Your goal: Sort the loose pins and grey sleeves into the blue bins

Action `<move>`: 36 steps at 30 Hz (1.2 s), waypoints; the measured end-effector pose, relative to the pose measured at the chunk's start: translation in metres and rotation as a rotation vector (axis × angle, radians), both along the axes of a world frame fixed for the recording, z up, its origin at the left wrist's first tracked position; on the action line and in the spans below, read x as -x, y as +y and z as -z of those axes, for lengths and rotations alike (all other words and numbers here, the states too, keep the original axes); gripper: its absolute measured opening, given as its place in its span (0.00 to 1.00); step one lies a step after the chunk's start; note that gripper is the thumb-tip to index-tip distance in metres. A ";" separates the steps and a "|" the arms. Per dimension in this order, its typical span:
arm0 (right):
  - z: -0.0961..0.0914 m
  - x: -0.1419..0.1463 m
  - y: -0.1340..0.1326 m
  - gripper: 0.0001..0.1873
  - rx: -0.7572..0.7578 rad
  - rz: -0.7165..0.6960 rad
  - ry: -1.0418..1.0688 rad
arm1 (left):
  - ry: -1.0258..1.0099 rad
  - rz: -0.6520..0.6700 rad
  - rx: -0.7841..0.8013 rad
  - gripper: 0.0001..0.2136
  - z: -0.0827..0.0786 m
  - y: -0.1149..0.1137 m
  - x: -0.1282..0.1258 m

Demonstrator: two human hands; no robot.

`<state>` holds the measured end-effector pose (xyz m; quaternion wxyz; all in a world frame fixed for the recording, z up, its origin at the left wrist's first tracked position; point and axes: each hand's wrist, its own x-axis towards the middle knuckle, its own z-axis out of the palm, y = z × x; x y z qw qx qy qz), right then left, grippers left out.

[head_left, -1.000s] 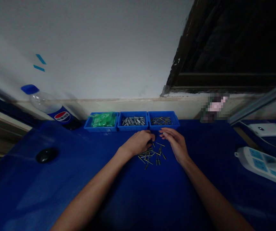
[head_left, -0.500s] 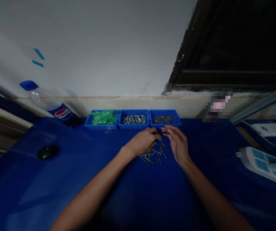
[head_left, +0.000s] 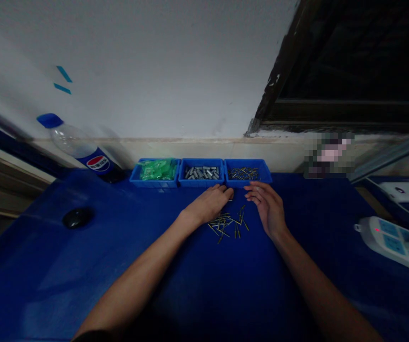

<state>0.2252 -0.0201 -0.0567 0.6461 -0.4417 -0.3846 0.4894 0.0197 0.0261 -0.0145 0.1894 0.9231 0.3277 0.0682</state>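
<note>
My left hand (head_left: 209,204) lies palm down on the blue table, fingers stretched toward the front of the blue trays, with nothing visible in it. My right hand (head_left: 268,208) rests to its right, fingers loosely spread and pointing left, holding nothing I can see. Between and just below the hands lies a loose pile of thin metal pins (head_left: 228,224). Behind the hands stand three small blue trays: one with green parts (head_left: 156,169), one with grey cylinders (head_left: 201,172), one with thin pins (head_left: 245,174).
A Pepsi bottle (head_left: 83,153) leans against the wall at the back left. A black round object (head_left: 78,217) sits on the table's left. A white power strip (head_left: 393,237) and a white device (head_left: 402,191) lie at the right. A dark window opening is at the upper right.
The hands, pinched together over the pins half a second ago, have drawn apart. The left hand's fingers have stretched toward the trays. The view has shifted slightly.
</note>
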 end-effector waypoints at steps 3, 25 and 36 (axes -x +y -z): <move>0.001 -0.003 0.001 0.08 -0.009 -0.008 -0.057 | -0.241 -0.027 0.054 0.13 -0.003 0.005 0.003; -0.011 -0.017 0.001 0.17 -0.116 -0.029 -0.187 | -0.197 0.188 -0.030 0.20 0.006 -0.001 -0.008; -0.009 -0.017 0.003 0.10 -0.092 0.001 -0.131 | -0.006 0.137 -0.091 0.12 -0.001 -0.003 -0.008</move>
